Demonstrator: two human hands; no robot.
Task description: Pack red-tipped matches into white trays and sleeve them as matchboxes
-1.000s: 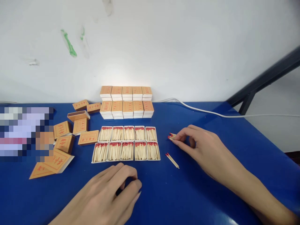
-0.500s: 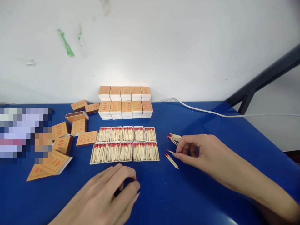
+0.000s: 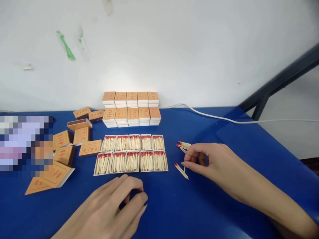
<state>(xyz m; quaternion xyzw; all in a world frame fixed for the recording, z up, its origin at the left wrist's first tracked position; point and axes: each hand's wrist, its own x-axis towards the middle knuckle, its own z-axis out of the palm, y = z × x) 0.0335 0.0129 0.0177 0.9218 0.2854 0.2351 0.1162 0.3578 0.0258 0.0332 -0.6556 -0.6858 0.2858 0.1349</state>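
My right hand (image 3: pixel 206 161) pinches a single match (image 3: pixel 184 168) between thumb and index finger, its stick pointing down and its head hidden by the fingertips. Just left of it a few loose matches (image 3: pixel 181 171) lie on the blue table (image 3: pixel 159 212). Behind the fingers is a small pile of red-headed matches (image 3: pixel 183 145), partly covered by the hand. My left hand (image 3: pixel 119 202) rests on the table with curled fingers, in front of two rows of open white trays filled with matches (image 3: pixel 133 162). Whether it holds anything is hidden.
Stacked orange matchboxes (image 3: pixel 133 114) stand in two rows by the wall. Several loose matchboxes and covers (image 3: pixel 81 135) lie at the left, near a pixelated object (image 3: pixel 22 141). A white cable (image 3: pixel 211 114) runs along the back right, near a dark metal bar (image 3: pixel 281 76).
The match in my right hand has turned from pointing left, red head outward, to pointing downward. The view has shifted slightly; my left hand stays in place.
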